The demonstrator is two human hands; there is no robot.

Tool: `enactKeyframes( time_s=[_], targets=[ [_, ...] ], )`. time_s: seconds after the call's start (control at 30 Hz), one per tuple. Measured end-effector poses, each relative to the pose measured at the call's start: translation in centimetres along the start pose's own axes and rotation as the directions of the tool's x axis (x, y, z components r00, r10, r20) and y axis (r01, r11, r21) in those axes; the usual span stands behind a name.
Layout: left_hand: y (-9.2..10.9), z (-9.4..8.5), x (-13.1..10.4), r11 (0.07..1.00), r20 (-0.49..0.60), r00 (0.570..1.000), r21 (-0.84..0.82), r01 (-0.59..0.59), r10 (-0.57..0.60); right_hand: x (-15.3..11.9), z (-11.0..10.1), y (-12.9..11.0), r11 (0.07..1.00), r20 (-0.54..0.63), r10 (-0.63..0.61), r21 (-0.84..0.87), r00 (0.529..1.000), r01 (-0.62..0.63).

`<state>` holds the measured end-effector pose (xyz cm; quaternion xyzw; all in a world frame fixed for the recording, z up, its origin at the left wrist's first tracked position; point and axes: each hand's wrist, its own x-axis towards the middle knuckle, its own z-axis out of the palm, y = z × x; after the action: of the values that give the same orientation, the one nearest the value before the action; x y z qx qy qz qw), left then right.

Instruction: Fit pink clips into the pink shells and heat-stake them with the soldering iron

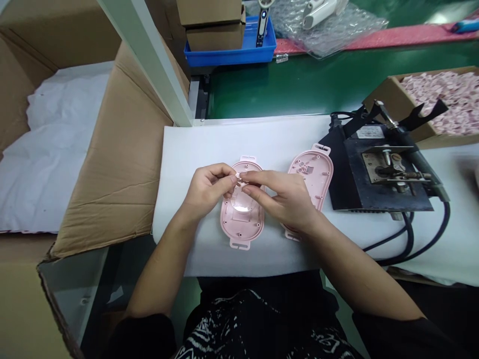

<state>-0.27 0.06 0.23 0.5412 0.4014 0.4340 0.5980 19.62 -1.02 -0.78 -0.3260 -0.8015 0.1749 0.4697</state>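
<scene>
Above an oval pink plastic shell [242,228], my left hand [209,188] and my right hand [286,194] meet fingertip to fingertip. Both are closed in a pinch on a small pale part [240,179], mostly hidden by the fingers. The shell lies with its inner side up, with slotted tabs at both ends and a clear round piece [243,202] in its middle. A second pink shell [321,174], tilted and also inner side up, is partly covered by my right hand.
To the right stands a black machine [348,174] with cables, and behind it a carton [422,134] of small pink parts. At left is a large open cardboard box [123,149] with white wrapping. A blue tray [228,58] sits beyond the white work mat [194,144].
</scene>
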Motion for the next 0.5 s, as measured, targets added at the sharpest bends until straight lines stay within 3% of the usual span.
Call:
enactKeyframes(
  time_s=[0.1, 0.23, 0.4, 0.5],
  targets=[
    [-0.2, -0.1, 0.0, 1.0, -0.003, 1.0, 0.004, 0.026, -0.026, -0.1, 0.0, 0.0, 0.996, 0.006, 0.078, 0.053, 0.997, -0.078],
    [-0.3, -0.1, -0.1, 0.999, -0.019, 0.999, -0.012, 0.037, -0.037, -0.5, 0.0, -0.2, 0.939, -0.001, 0.249, 0.245, 0.969, -0.241],
    [0.1, -0.3, 0.5, 0.985, -0.211, 0.978, -0.172, -0.032, -0.005, -0.4, -0.1, -0.1, 0.751, 0.054, 0.405, 0.55, 0.913, -0.365],
    [0.8, -0.8, 0.8, 0.94, -0.274, 0.958, -0.339, -0.02, -0.078, 0.1, -0.6, 0.3, 0.712, -0.025, 0.448, 0.615, 0.894, -0.339]
  ],
)
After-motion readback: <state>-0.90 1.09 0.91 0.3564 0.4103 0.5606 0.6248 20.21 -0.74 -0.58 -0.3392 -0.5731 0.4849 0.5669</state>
